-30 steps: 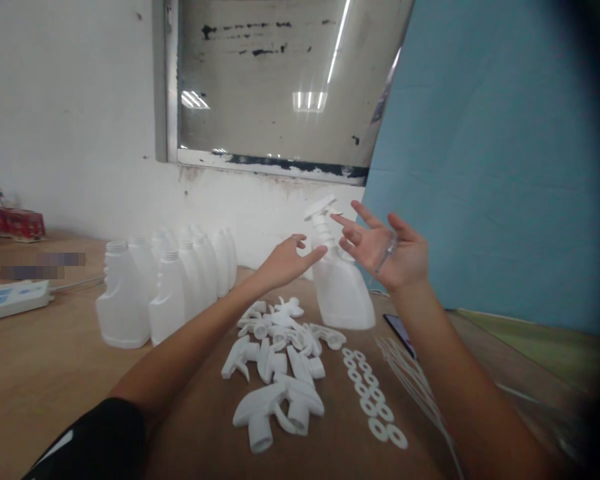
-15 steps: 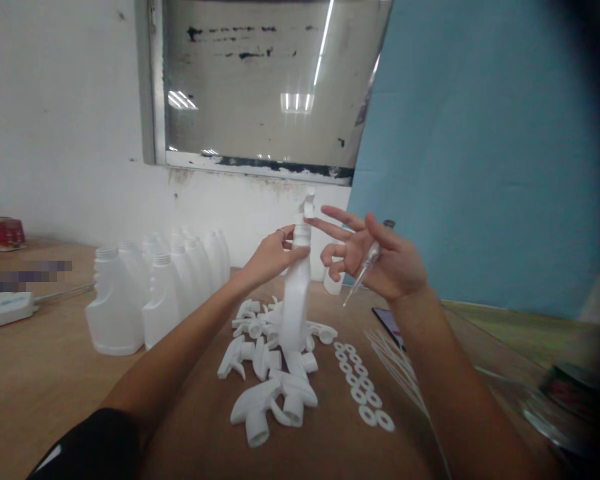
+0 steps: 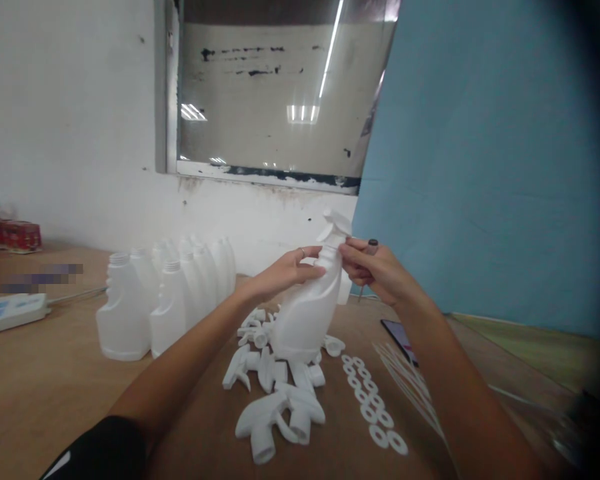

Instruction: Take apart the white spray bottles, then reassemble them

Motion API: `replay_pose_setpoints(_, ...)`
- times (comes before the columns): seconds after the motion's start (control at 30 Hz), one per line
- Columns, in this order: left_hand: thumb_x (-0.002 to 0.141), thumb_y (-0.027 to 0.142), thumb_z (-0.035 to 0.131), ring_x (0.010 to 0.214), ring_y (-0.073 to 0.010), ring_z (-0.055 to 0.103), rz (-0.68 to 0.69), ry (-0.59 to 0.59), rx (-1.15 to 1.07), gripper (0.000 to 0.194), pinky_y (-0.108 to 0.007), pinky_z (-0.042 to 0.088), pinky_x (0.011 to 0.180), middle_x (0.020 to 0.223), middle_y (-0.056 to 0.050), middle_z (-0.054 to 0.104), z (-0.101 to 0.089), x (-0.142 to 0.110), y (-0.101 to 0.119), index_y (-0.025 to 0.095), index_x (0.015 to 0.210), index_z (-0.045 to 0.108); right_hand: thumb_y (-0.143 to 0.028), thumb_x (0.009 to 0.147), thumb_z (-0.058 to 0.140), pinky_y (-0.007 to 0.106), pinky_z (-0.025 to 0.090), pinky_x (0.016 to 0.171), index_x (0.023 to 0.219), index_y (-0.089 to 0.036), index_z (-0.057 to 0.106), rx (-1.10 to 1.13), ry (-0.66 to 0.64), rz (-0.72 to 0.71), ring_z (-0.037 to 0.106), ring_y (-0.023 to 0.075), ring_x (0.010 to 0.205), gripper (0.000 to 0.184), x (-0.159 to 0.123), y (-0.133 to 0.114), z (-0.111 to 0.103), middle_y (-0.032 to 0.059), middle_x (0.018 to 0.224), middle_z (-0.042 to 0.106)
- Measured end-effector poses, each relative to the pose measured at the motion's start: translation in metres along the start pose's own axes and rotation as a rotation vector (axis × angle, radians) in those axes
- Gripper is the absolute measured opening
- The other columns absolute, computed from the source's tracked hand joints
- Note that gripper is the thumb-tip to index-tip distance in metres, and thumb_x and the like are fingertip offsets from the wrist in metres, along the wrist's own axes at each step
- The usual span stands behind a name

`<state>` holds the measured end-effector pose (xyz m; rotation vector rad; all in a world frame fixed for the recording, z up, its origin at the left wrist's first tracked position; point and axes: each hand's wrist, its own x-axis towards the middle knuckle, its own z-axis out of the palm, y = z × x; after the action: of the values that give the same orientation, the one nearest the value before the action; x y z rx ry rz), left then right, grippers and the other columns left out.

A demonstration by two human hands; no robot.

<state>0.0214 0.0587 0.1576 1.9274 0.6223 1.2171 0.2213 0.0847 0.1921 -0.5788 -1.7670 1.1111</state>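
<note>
A white spray bottle (image 3: 305, 320) is held up, tilted, over the table. My left hand (image 3: 293, 272) is closed round its neck. On top sits a white trigger sprayer head (image 3: 337, 225), its collar pinched at the base by the fingers of my right hand (image 3: 377, 270). Tucked into that same hand is a slim screwdriver (image 3: 373, 245); its dark end sticks up and its thin shaft points down, the rest hidden by the palm. Loose trigger sprayer heads (image 3: 263, 427) lie below the bottle, with white ring washers (image 3: 379, 436) to their right.
Several open white bottles (image 3: 125, 313) stand grouped at left. Thin white tubes (image 3: 405, 373) and a phone (image 3: 400, 340) lie near my right forearm. Further left are a white power strip (image 3: 15, 312) and a red pack (image 3: 13, 235). A wall with a window rises behind.
My right hand has gone from spread fingers beside the bottle to pinching the sprayer collar. The bottle has turned and now leans to the right. The camera view has shifted slightly.
</note>
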Motion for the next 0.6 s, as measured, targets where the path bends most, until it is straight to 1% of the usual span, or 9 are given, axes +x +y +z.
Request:
replay_pose_setpoints(0.13, 0.086, 0.035, 0.061, 0.098, -0.0240, 0.065, 0.008, -0.020, 0.033, 0.052, -0.038, 0.048, 0.088, 0.111, -0.014, 0.069, 0.001, 0.003, -0.002, 0.011, 0.132, 0.056, -0.040, 0.055, 0.092, 0.017, 0.008, 0.034, 0.065, -0.018, 0.054, 0.079, 0.183, -0.045, 0.019, 0.0011, 0.037, 0.045, 0.007, 0.006, 0.008, -0.0106, 0.047, 0.035)
replay_pose_setpoints(0.23, 0.085, 0.035, 0.064, 0.107, -0.0267, 0.061, 0.037, 0.032, 0.114, 0.053, -0.043, 0.044, 0.096, 0.122, -0.015, 0.065, 0.006, 0.004, -0.002, 0.011, 0.131, 0.056, -0.037, 0.054, 0.092, 0.017, 0.011, 0.031, 0.064, -0.018, 0.055, 0.105, 0.250, -0.067, 0.020, 0.0008, 0.036, 0.043, 0.010, 0.012, 0.019, -0.0107, 0.045, 0.036)
replay_pose_setpoints(0.27, 0.084, 0.037, 0.067, 0.109, -0.0275, 0.059, 0.059, 0.062, 0.180, 0.055, -0.044, 0.043, 0.098, 0.126, -0.015, 0.064, 0.008, 0.003, -0.001, 0.012, 0.132, 0.056, -0.037, 0.055, 0.092, 0.016, 0.012, 0.031, 0.064, -0.018, 0.055, 0.105, 0.265, -0.075, 0.021, 0.0007, 0.036, 0.043, 0.010, 0.013, 0.022, -0.0107, 0.045, 0.035)
replay_pose_setpoints(0.33, 0.081, 0.045, 0.071, 0.112, -0.0293, 0.057, 0.111, 0.131, 0.402, 0.061, -0.045, 0.041, 0.100, 0.128, -0.015, 0.062, 0.013, -0.001, 0.001, 0.014, 0.131, 0.056, -0.038, 0.056, 0.091, 0.015, 0.016, 0.031, 0.065, -0.018, 0.054, 0.105, 0.324, -0.094, 0.026, 0.0013, 0.036, 0.043, 0.010, 0.016, 0.030, -0.0100, 0.047, 0.039)
replay_pose_setpoints(0.4, 0.076, 0.056, 0.073, 0.110, -0.0313, 0.058, 0.138, 0.190, 0.669, 0.069, -0.045, 0.044, 0.097, 0.124, -0.016, 0.063, 0.017, -0.005, 0.005, 0.013, 0.127, 0.058, -0.038, 0.054, 0.092, 0.015, 0.027, 0.031, 0.069, -0.019, 0.052, 0.107, 0.409, -0.113, 0.038, 0.0040, 0.038, 0.047, 0.009, 0.019, 0.037, -0.0083, 0.052, 0.048)
replay_pose_setpoints(0.47, 0.073, 0.062, 0.073, 0.104, -0.0318, 0.061, 0.109, 0.232, 0.833, 0.071, -0.045, 0.049, 0.091, 0.119, -0.016, 0.065, 0.020, -0.010, 0.009, 0.013, 0.123, 0.059, -0.039, 0.051, 0.092, 0.017, 0.035, 0.034, 0.071, -0.020, 0.051, 0.099, 0.466, -0.118, 0.046, 0.0072, 0.041, 0.050, 0.008, 0.020, 0.042, -0.0071, 0.057, 0.054)
replay_pose_setpoints(0.53, 0.076, 0.059, 0.070, 0.097, -0.0300, 0.064, 0.078, 0.243, 0.891, 0.064, -0.042, 0.051, 0.084, 0.114, -0.014, 0.067, 0.021, -0.013, 0.014, 0.013, 0.119, 0.060, -0.041, 0.051, 0.092, 0.018, 0.036, 0.035, 0.071, -0.020, 0.052, 0.077, 0.467, -0.116, 0.046, 0.0077, 0.042, 0.049, 0.008, 0.021, 0.043, -0.0070, 0.056, 0.054)
replay_pose_setpoints(0.6, 0.079, 0.055, 0.068, 0.094, -0.0284, 0.065, 0.078, 0.233, 0.912, 0.053, -0.040, 0.052, 0.082, 0.111, -0.012, 0.068, 0.021, -0.014, 0.017, 0.015, 0.113, 0.062, -0.042, 0.053, 0.091, 0.018, 0.032, 0.035, 0.069, -0.018, 0.055, 0.042, 0.445, -0.125, 0.043, 0.0066, 0.040, 0.046, 0.008, 0.021, 0.042, -0.0069, 0.055, 0.052)
